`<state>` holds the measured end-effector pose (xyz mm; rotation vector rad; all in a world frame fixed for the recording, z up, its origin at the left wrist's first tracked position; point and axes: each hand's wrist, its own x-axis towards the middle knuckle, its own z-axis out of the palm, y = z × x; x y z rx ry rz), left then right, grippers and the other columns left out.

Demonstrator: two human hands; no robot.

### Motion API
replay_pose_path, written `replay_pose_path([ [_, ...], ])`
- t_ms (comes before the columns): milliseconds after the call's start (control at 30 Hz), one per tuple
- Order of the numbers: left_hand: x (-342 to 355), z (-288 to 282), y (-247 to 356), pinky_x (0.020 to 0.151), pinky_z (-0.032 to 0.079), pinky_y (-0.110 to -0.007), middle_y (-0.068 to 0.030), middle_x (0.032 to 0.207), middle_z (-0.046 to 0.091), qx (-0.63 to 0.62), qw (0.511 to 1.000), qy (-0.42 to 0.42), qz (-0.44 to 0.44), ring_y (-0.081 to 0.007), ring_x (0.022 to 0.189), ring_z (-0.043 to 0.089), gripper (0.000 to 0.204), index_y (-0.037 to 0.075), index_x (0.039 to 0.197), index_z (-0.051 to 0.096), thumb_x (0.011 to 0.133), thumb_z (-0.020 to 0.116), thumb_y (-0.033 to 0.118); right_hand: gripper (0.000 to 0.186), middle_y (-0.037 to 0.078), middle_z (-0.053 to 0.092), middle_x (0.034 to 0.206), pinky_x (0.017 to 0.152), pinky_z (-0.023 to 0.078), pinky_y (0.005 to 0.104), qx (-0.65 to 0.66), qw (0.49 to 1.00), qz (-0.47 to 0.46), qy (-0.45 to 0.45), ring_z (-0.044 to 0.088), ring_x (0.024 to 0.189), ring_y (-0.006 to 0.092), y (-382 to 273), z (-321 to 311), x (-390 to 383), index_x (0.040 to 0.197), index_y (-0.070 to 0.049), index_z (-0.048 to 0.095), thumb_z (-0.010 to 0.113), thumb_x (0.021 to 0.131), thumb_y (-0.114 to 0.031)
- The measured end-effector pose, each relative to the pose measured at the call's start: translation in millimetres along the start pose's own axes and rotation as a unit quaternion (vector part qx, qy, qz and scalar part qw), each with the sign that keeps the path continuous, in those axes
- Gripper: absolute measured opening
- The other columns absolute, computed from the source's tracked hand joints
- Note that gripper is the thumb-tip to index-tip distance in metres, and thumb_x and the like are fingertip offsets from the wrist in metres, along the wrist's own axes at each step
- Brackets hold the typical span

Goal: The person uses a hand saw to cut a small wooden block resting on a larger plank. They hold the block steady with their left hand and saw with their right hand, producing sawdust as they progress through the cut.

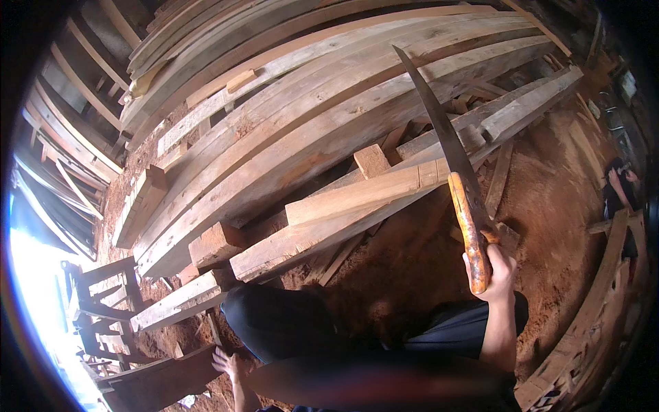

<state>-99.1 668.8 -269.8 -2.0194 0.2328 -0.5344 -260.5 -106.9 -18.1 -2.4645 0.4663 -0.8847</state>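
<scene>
My right hand [497,276] is wrapped round the worn orange-and-black handle of a handsaw [441,120]. Its long dark blade slants up and away to the left, passing over the end of a pale timber piece [364,194]. That piece lies on a longer squared beam [302,246] in front of my knees. Low on the left, my left hand [235,365] has its fingers apart at the end of a dark plank [161,381], seemingly touching it; nothing shows in its grasp.
Long stacked beams [309,117] run across the far side. Short blocks [372,161] sit between them and the near beam. A dark wooden frame [106,312] stands at left. Another person [621,182] is at the far right, near curved planks [583,336]. Reddish sawdust [549,206] covers the ground.
</scene>
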Motion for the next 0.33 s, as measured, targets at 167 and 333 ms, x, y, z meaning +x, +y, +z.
replay_pose_path([
  [167, 37.6, -42.5, 9.5, 0.113, 0.028, -0.052, -0.0152, 0.145, 0.041, -0.214, 0.914, -0.258, 0.228, -0.0336, 0.138, 0.035, 0.093, 0.005, 0.143, 0.036, 0.075, 0.067, 0.062, 0.022, 0.02, 0.063, 0.075, 0.06, 0.051, 0.0398, -0.049, 0.999, 0.017, -0.011, 0.065, 0.067, 0.0376, -3.1, -15.0, -7.5, 0.088, 0.003, 0.062, 0.075, 0.077, -0.012],
  [333, 42.3, -15.7, 8.2, 0.111, 0.03, -0.052, -0.0149, 0.141, 0.048, -0.376, 0.791, -0.444, 0.19, -0.0314, 0.136, 0.04, 0.075, 0.018, 0.141, 0.046, 0.079, 0.066, 0.056, 0.021, 0.018, 0.061, 0.072, 0.058, 0.049, 0.0413, -0.033, 0.999, 0.004, 0.009, 0.062, 0.064, 0.0378, -6.9, -17.7, -3.8, 0.081, 0.001, 0.06, 0.075, 0.077, -0.014],
])
